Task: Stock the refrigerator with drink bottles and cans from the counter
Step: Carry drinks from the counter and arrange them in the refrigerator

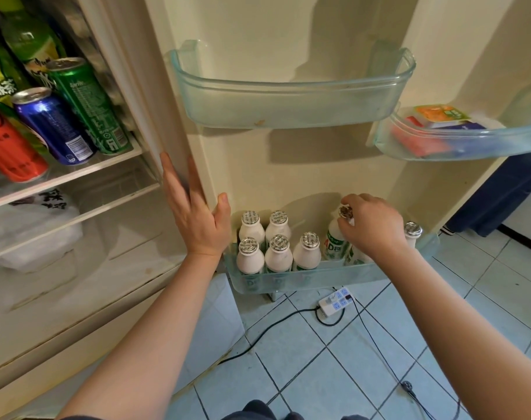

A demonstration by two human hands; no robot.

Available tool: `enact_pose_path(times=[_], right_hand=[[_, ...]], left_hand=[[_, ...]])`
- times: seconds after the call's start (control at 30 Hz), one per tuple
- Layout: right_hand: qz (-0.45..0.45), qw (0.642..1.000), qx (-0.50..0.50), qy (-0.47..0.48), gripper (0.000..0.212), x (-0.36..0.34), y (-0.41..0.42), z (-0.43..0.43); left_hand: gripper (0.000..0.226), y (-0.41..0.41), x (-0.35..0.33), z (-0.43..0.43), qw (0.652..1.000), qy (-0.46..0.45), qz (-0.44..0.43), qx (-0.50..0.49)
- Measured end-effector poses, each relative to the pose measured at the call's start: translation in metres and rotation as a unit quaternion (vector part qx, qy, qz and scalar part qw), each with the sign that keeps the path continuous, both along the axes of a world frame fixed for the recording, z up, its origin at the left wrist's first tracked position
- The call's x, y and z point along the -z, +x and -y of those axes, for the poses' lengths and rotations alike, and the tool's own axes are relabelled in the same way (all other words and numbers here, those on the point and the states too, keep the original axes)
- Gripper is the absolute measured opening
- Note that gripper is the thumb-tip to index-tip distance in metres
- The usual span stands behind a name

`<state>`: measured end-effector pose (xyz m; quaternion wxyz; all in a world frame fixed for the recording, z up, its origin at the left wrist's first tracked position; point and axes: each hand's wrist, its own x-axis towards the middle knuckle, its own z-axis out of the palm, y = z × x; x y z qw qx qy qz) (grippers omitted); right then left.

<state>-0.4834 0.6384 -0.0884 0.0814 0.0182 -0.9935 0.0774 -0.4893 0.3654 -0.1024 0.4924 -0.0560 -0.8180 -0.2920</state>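
The fridge door stands open. Its bottom door bin (pixel 318 277) holds several small white milk-drink bottles with foil caps (pixel 278 253). My right hand (pixel 370 225) pinches the top of one white bottle with a green label (pixel 334 241) standing in that bin. One more bottle (pixel 412 233) shows at the bin's right end. My left hand (pixel 194 213) rests flat, fingers straight, against the door's inner edge. On the fridge shelf (pixel 76 171) at left stand a green can (pixel 85 104), a blue can (pixel 52 128), a red bottle (pixel 10 150) and green bottles (pixel 28 34).
The middle door bin (pixel 288 113) holds nothing. An upper right bin (pixel 458 147) carries flat packets. A white plastic bag (pixel 31 234) lies on a lower shelf. A power strip (pixel 335 303) and black cables run over the tiled floor under the door.
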Motion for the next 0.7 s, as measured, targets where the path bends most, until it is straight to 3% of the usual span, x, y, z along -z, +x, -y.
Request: enact_pose_path(times=[0.17, 0.47, 0.7], right_hand=[[0.066, 0.998, 0.013, 0.015, 0.035, 0.005, -0.006, 0.003], [0.094, 0.983, -0.145, -0.065, 0.048, 0.005, -0.016, 0.026], [0.132, 0.968, -0.177, -0.117, 0.045, -0.002, -0.025, 0.034]], left_hand=[[0.072, 0.0, -0.001, -0.001, 1.0, 0.001, 0.003, -0.005], [0.073, -0.002, 0.002, 0.001, 1.0, -0.007, -0.002, -0.015], [0.074, -0.003, 0.003, 0.002, 1.0, -0.007, -0.007, -0.021]])
